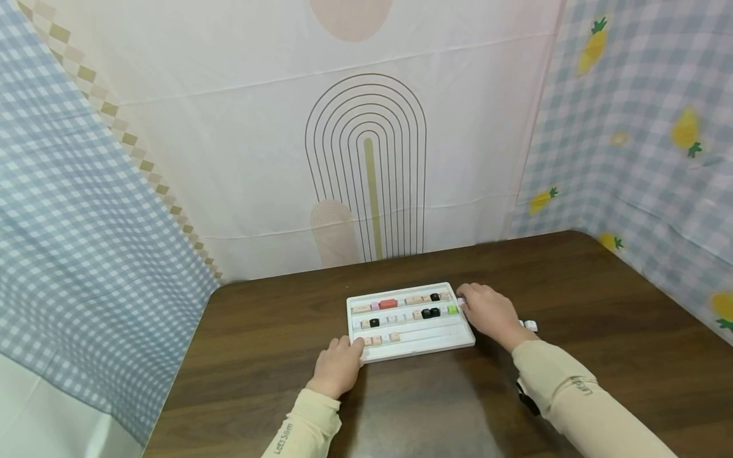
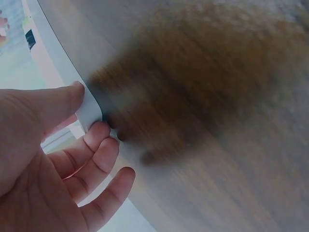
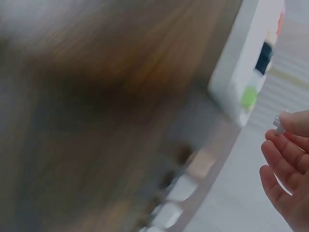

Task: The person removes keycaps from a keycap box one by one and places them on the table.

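A big white cloth (image 1: 252,159) hangs behind a brown wooden table (image 1: 275,318). On the table sits a white tray (image 1: 417,353) with three rows. The back and middle rows hold lots of keycaps; the front row has just a few at its left end.

The left hand (image 1: 338,367) holds the tray's near left corner, with its thumb on the rim and a fingertip at the edge. The right hand (image 1: 489,313) is just beside the tray's right edge, its thumb and first finger pinched together on one small white keycap (image 3: 278,124).

In the tray, a long red keycap (image 1: 388,304) lies in the back row, and a green keycap (image 1: 452,310) is at the right end of the middle row. Some loose keycaps (image 1: 531,326) lie on the table, right of the tray.

To do this well, I think the left hand should keep the tray from sliding. The right hand should pinch softly, since a tiny cap could pop out, and mind its fingers near the green one.
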`<move>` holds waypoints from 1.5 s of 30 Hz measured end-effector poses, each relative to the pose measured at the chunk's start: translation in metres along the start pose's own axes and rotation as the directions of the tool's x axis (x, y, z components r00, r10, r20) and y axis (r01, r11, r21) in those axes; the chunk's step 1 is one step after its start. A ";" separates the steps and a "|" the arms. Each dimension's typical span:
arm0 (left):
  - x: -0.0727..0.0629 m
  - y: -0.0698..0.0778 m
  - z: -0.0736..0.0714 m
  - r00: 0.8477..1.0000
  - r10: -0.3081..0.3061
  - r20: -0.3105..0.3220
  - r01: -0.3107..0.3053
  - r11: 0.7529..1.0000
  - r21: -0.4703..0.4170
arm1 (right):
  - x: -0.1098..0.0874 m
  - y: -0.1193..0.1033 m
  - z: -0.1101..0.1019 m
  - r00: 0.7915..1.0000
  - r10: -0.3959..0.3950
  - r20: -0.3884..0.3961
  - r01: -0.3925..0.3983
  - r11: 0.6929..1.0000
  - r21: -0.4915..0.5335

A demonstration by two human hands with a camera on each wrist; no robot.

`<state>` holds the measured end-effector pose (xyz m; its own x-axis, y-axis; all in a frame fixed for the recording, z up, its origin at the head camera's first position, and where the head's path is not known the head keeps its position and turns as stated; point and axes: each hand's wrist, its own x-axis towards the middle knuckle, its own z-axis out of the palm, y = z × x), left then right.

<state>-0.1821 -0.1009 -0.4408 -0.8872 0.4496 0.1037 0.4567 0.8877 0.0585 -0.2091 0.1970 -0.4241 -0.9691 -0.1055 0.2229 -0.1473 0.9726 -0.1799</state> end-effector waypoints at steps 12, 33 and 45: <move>0.000 0.000 0.000 1.000 0.010 0.004 -0.010 1.000 0.006 | -0.015 0.033 0.012 0.999 -0.008 0.036 0.011 0.994 -0.107; 0.002 -0.001 -0.001 0.999 -0.003 0.034 0.004 1.000 -0.003 | -0.017 0.035 0.013 0.992 0.065 0.110 -0.055 0.994 -0.091; 0.001 0.000 -0.002 1.000 -0.003 0.025 0.004 1.000 -0.020 | -0.010 0.013 0.004 1.000 -0.005 0.016 0.006 0.999 -0.050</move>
<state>-0.1823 -0.1004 -0.4391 -0.8901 0.4489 0.0791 0.4545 0.8873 0.0785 -0.2025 0.2100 -0.4328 -0.9714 -0.1139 0.2084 -0.1431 0.9810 -0.1308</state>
